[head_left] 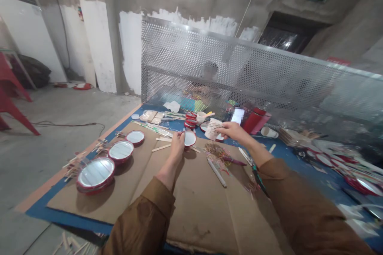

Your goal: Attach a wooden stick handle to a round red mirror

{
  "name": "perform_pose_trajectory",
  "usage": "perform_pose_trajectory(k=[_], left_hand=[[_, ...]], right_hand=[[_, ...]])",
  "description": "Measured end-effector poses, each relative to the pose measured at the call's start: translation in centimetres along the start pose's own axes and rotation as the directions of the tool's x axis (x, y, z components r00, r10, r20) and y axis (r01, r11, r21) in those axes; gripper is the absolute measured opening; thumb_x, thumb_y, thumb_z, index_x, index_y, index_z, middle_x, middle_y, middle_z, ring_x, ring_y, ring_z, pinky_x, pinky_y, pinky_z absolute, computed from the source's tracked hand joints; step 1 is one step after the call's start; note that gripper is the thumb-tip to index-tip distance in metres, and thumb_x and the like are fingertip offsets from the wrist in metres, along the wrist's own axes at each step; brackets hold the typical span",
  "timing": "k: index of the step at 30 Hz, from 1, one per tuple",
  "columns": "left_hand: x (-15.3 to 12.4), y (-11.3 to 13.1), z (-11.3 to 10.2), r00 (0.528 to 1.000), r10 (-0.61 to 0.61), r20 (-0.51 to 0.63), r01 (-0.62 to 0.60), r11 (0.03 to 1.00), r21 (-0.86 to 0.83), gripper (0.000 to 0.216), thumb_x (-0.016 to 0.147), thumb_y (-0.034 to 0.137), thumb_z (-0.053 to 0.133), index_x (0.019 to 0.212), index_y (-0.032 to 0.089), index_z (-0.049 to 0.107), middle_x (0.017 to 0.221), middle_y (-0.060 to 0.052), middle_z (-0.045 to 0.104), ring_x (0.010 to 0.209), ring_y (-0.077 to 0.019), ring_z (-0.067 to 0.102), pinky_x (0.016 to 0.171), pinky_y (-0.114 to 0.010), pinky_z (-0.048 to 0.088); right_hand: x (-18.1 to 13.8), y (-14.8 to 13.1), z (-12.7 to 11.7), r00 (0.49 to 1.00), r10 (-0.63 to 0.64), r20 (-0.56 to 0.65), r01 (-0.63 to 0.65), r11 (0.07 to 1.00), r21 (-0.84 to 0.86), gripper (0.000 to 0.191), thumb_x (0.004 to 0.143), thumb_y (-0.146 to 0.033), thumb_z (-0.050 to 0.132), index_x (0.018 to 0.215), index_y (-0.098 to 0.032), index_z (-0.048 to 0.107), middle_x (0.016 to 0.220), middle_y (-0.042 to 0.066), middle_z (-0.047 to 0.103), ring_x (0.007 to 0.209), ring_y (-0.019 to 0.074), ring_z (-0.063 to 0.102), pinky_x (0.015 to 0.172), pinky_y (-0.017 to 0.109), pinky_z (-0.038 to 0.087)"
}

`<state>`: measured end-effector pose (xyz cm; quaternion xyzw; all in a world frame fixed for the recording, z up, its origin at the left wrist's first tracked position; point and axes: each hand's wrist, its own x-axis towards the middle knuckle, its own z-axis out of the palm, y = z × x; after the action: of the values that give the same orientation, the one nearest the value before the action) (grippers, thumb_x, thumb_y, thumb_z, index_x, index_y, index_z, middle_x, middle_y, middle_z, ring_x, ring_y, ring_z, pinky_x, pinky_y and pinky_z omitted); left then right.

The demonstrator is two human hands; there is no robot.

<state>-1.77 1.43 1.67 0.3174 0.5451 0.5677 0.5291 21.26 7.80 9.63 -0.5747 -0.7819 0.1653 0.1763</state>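
My left hand [178,142] is closed at the edge of a small round red-rimmed disc [190,138] with a pale, shiny face, held above the cardboard sheet [191,199]. To its right, my right hand [233,131] pinches a white paper-like piece [213,129] with dark marks; its exact kind I cannot make out. Just below lie a tangle of thin coloured bands [220,151] and a grey-white pen [217,172]. Three larger red-rimmed round pieces with wooden sticks stand at the left; the nearest round piece [95,174] is the biggest.
Flat wooden sticks [161,147] lie beyond my left hand. Pliers [259,179] and a craft knife [245,155] rest near my right forearm. Behind them stand a red bottle [253,119], a lit phone [237,115] and a perforated metal screen [185,55], with a person beyond it.
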Motion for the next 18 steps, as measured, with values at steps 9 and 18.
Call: perform_pose_trajectory(k=[9, 18], left_hand=[[0.1, -0.6, 0.5, 1.0, 0.005, -0.005, -0.005, 0.999, 0.052, 0.011, 0.096, 0.028, 0.046, 0.098, 0.02, 0.052, 0.055, 0.006, 0.052, 0.033, -0.0111, 0.049, 0.035, -0.02, 0.039], [0.3, -1.0, 0.3, 0.995, 0.068, -0.072, -0.066, 0.997, 0.037, 0.013, 0.091, 0.032, 0.057, 0.09, 0.019, 0.055, 0.059, 0.004, 0.056, 0.039, -0.01, 0.052, 0.037, -0.018, 0.04]], right_hand=[[10.0, 6.6, -3.0, 0.943, 0.208, -0.26, -0.266, 0.94, -0.214, 0.022, 0.084, -0.021, 0.058, 0.092, -0.012, 0.076, 0.082, 0.014, 0.075, 0.08, 0.0232, 0.069, 0.07, 0.028, 0.048], [15.1, 9.7, 1.3, 0.95, 0.223, -0.22, -0.277, 0.925, -0.258, 0.029, 0.085, -0.02, 0.059, 0.107, -0.013, 0.076, 0.098, 0.017, 0.075, 0.097, 0.0275, 0.07, 0.08, 0.031, 0.048]])
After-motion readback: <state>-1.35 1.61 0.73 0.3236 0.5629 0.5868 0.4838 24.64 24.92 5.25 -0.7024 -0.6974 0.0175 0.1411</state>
